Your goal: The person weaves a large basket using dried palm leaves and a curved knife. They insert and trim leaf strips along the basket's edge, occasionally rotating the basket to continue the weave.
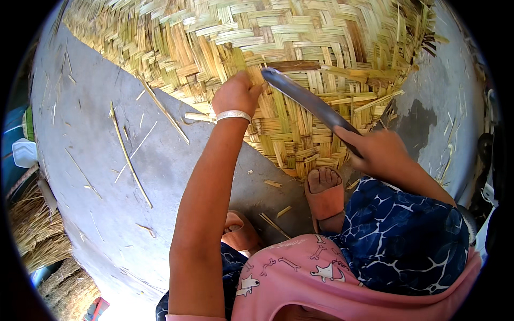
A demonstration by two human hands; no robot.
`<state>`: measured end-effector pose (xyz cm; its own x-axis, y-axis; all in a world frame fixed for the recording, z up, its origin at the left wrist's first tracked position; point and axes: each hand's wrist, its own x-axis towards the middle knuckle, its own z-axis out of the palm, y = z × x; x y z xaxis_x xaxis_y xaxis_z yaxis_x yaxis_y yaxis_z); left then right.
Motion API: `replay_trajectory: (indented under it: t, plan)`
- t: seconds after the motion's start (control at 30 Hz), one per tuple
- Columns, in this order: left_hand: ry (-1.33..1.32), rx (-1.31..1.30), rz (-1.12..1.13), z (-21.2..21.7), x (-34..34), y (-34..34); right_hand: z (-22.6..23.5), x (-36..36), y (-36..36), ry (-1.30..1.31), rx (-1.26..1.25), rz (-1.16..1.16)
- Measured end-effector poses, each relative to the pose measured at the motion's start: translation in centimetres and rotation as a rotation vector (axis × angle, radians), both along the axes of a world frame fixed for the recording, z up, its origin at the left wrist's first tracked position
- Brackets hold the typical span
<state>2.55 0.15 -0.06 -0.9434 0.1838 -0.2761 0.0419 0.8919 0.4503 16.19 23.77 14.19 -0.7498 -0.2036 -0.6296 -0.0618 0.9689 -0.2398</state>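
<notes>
A large mat (289,37) woven from flat yellow-green strips spreads over the floor ahead of me, its corner pointing toward my feet. My right hand (383,150) grips the handle end of a long, dark, slightly curved knife (316,104). The blade slants up and left over the mat, and its tip comes close to my left hand (237,93). That hand, with a pale bracelet at the wrist, is closed at the mat's surface. Its fingertips are turned away, so whatever they pinch is hidden.
Loose straw strips (130,155) lie scattered on the grey floor (96,176) to the left. My sandalled right foot (324,192) is right beside the mat's near corner. Straw bundles (40,227) and a white container (24,153) stand at the far left.
</notes>
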Motion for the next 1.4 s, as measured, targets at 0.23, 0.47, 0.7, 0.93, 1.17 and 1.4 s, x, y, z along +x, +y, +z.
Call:
replay_trajectory:
  t: [0.23,0.47,0.7,0.93,1.17,1.4]
  plan:
    - [0.083,0.362,0.129,-1.3,-0.1,-2.3,0.8,1.4,1.2,0.231,-0.236,-0.222]
    - [0.02,0.552,0.377,-2.0,4.3,-5.5,-5.0,0.3,-1.9,0.326,-0.261,-0.043]
    - [0.035,0.32,0.119,-0.6,6.9,-5.7,-1.9,-0.8,-3.9,0.371,-0.588,-0.248]
    - [0.053,0.344,0.012,-0.7,6.8,-5.0,-7.6,1.4,-1.3,0.055,-0.209,-0.111]
    - [0.571,0.24,-0.352,-0.3,10.7,-6.7,-4.3,1.8,-3.2,0.443,-0.47,-0.01]
    - [0.057,0.049,-0.275,-1.1,14.5,-4.5,-7.3,4.3,-0.1,0.291,-0.311,0.023]
